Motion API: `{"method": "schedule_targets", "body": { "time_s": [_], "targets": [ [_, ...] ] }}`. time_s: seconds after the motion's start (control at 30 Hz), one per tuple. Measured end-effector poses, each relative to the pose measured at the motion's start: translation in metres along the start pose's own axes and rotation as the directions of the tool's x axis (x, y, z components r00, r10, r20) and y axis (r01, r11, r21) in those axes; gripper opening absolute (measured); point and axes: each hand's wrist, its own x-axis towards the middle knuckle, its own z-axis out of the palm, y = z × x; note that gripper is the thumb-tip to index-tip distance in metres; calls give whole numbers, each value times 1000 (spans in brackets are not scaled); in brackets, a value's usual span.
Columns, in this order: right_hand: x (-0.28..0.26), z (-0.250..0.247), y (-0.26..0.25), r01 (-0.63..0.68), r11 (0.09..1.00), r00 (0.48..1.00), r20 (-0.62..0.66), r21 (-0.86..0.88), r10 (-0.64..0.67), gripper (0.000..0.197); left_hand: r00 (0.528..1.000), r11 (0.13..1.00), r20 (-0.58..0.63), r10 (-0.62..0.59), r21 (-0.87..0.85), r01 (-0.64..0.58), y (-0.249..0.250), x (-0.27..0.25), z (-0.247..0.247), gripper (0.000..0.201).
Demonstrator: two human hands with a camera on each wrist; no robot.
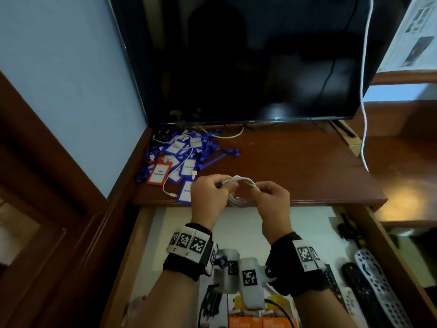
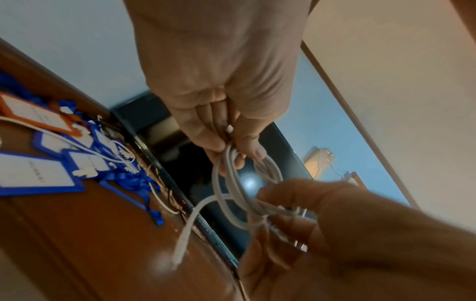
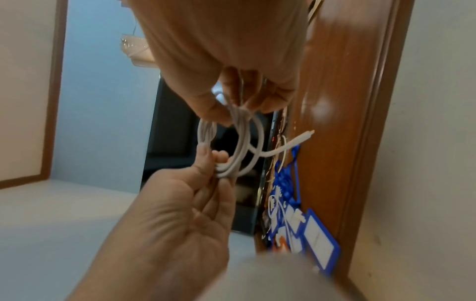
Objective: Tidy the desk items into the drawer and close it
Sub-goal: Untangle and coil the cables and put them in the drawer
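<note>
Above the front edge of the desk [image 1: 283,166], the left hand [image 1: 207,197] and right hand [image 1: 274,200] each pinch one side of a coiled white cable [image 1: 238,189]; one plug end hangs free. Their fingertips are partly hidden behind the loops. Just below the desk edge the drawer [image 1: 146,233] stands open, its front cut off by the frame, with remotes [image 1: 376,287] at its right. Left of the hands lie badge holders [image 1: 176,162]; one orange one reads "PAS PELAWAT". The orange boxes' print is too blurred to read.
</note>
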Motion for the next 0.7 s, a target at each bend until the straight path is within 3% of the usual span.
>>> {"method": "schedule_targets", "body": {
  "time_s": [0.17,0.33,0.53,0.7],
  "targets": [
    [-8,-13,15,56,981,997,-39,-188,-64,22,999,999,35,-31,13,31,-14,-10,0,25],
    [-10,-25,9,50,941,997,77,-336,-25,25,994,997,108,12,71,-20,-28,-19,-1,25],
    [-16,-30,6,-168,965,950,230,-202,213,24,978,970,200,51,224,-96,-39,-22,-4,21],
    [-22,-29,12,-193,975,925,311,-106,217,23,965,978,258,-48,209,-8,-41,-20,-7,17]
  ]
}}
